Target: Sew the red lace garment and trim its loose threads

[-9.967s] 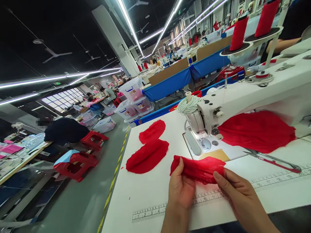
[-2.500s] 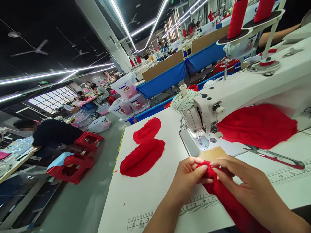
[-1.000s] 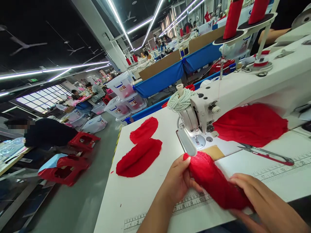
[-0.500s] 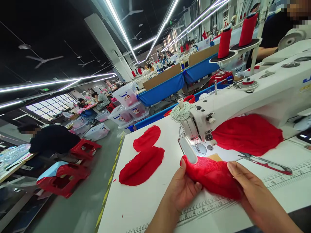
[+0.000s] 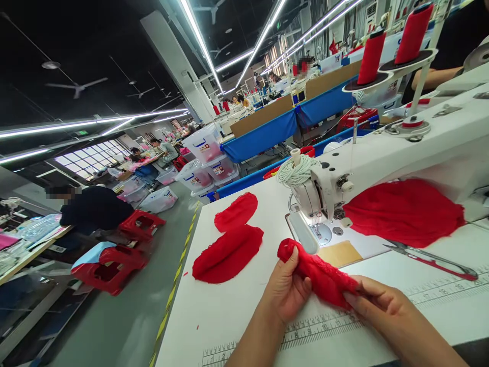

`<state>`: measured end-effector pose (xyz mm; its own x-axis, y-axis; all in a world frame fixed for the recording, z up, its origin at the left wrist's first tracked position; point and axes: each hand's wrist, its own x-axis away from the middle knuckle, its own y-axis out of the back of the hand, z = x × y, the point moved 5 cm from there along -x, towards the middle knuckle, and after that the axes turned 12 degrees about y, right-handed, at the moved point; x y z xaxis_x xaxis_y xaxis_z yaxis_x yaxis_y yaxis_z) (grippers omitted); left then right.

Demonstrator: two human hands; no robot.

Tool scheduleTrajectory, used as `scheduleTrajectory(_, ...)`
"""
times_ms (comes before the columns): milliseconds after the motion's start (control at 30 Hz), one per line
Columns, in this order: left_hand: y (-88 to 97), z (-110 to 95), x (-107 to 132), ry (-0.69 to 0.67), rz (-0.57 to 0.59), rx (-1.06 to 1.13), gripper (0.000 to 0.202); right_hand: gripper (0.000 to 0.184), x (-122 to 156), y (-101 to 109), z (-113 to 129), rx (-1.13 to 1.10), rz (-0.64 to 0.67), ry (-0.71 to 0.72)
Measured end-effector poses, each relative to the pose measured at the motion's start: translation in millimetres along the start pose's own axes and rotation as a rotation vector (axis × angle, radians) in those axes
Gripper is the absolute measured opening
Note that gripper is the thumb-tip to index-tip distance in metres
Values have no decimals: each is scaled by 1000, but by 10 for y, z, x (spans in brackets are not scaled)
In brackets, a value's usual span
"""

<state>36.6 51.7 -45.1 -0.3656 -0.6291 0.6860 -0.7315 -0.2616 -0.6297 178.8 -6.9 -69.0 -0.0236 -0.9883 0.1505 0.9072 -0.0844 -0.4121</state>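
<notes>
both hands hold one red lace piece just in front of the sewing machine. the left hand pinches one end, the right hand pinches the other.

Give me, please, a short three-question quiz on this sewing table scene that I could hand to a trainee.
1. True or false: both hands grip the same red lace piece.
2. Which lies on the table to the right of the sewing machine head? A. scissors B. a tape roll C. a phone
3. How many red thread cones stand on the rack behind the machine?

Key
1. True: the left hand pinches one end, the right hand the other.
2. A: the scissors lie by the red fabric pile.
3. Two: thread cones.
</notes>
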Motion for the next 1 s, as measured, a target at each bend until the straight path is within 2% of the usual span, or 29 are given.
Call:
scheduleTrajectory(100,2,20,-3,-1,3,-2,18,40,10,52,3,48,-46,11)
scheduleTrajectory(233,-15,28,-3,-47,94,-8,24,42,-6,61,19,72,-61,14)
scheduleTrajectory(367,6,53,-13,-57,114,-42,32,47,-23,32,2,88,-31,-50)
scheduleTrajectory(467,27,80,-23,-43,105,-66,34,53,-5,-3,17,69,-93,-81)
scheduleTrajectory(567,13,106,-24,-35,141,-129,38,55,5,-67,65,90,-149,-67)
scheduleTrajectory(667,-4,108,-18,-37,170,-166,43,50,-22,-113,79,152,-142,-49)
scheduleTrajectory(800,3,65,-5,-86,132,-142,42,47,-63,-74,19,165,-95,-28)
scheduleTrajectory(900,-9,52,9,-121,105,-165,43,46,-45,-32,-50,117,-51,-74)
scheduleTrajectory(1000,-23,52,18,-142,83,-163,45,46,-3,4,-58,87,-111,-96)
